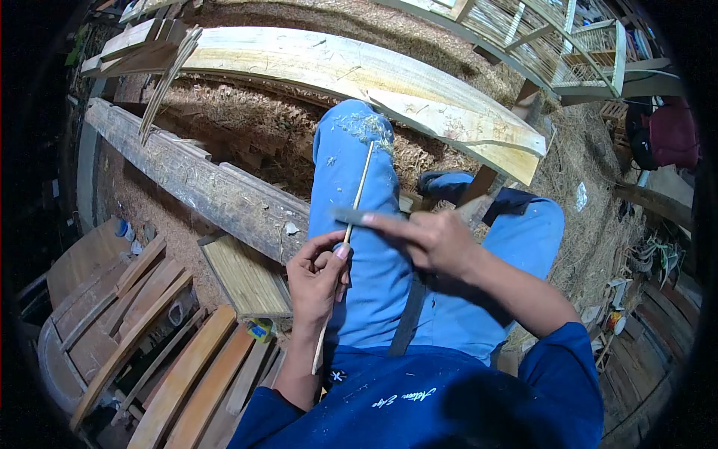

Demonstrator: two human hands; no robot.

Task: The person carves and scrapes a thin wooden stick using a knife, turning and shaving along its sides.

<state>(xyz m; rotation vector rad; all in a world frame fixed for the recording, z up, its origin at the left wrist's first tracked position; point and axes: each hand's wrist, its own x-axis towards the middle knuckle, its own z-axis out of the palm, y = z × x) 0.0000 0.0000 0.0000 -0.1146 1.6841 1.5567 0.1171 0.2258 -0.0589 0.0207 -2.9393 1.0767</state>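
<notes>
My left hand (318, 278) pinches a thin bamboo stick (363, 179) between thumb and fingers. The stick slants up over my thigh, and its lower end (319, 348) runs down along my wrist. In my right hand (441, 239) is a knife, its grey blade (346, 216) laid across the stick just above the left fingertips. The index finger stretches along the blade; the grip is hidden by the hand. A dark strip (407, 318) lies on my lap below that hand, and I cannot tell whether it belongs to the knife. Pale shavings (364, 126) cling to my knee.
A long pale plank (314, 52) spans the space beyond my knee. A weathered beam (202, 183) lies to the left, with several thin sticks (168, 86) leaning near it. Curved wooden pieces (183, 374) stand lower left. A slatted frame (576, 56) is upper right. Shavings cover the ground.
</notes>
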